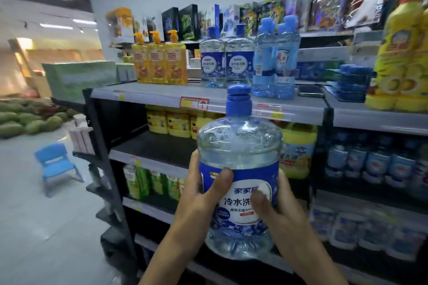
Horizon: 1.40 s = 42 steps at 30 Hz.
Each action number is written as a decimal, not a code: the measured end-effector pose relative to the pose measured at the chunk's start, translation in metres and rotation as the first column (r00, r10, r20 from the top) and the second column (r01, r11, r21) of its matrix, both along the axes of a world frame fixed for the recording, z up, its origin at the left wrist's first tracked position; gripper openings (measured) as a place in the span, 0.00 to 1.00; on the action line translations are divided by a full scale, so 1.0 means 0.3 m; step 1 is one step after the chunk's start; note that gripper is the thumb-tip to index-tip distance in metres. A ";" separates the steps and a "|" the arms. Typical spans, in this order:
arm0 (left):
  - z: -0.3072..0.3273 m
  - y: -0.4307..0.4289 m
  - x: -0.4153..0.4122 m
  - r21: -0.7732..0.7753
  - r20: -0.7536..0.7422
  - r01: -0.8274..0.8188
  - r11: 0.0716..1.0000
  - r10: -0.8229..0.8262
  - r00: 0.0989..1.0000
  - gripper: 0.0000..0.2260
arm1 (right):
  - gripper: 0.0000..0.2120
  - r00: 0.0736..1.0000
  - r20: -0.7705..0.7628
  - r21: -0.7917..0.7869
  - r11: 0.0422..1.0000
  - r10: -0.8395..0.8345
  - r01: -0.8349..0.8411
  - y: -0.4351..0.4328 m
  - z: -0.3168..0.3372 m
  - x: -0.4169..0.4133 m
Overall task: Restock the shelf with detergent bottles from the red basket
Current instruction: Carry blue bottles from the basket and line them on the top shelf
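— Where do we have the bottle [239,143]?

— Upright in mid-air in front of the shelving, its blue cap [239,99] level with the lip of the top shelf [157,92]. Our left hand [196,192] and right hand [287,206] are clamped round its label band, thumbs across the front.

— What could go wrong?

— The label looks glossy and the liquid probably makes it heavy, so it could slide down through our grip. Lifting it, we might catch the cap on the shelf lip. Setting it down, we might knock over the two matching bottles [227,62] or the tall blue ones [275,60] just beside them.

— And its build?

— Clear hard plastic, squat and round like a water jug, with a ribbed shoulder, fluted base and stepped cap. Bubbles cling inside the top. The shelf is smooth grey board, and the yellow pump bottles [159,60] look slimmer.
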<state>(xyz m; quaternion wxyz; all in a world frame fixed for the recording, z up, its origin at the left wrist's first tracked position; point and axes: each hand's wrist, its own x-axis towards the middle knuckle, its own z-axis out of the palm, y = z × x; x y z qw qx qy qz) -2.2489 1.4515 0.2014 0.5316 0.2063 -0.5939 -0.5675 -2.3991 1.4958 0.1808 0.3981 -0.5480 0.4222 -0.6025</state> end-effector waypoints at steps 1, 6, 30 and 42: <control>0.007 -0.038 0.020 0.007 -0.008 -0.002 1.000 0.002 1.000 0.33 | 0.40 1.000 -0.020 0.001 1.000 0.003 -0.003 -0.044 0.009 0.016; 0.041 -0.274 0.102 0.043 -0.014 -0.047 0.998 0.048 0.999 0.23 | 0.31 0.996 -0.086 -0.009 1.000 -0.012 0.011 -0.304 0.050 0.092; 0.537 -1.259 0.278 -0.161 0.038 0.257 0.953 -0.254 0.966 0.27 | 0.31 0.809 -0.241 -0.327 0.830 -0.536 0.452 -1.101 0.520 0.347; 0.566 -1.686 0.136 -0.205 0.163 0.536 0.819 -0.511 0.844 0.27 | 0.33 0.818 -0.312 -0.277 0.870 -0.483 0.408 -1.423 0.569 0.181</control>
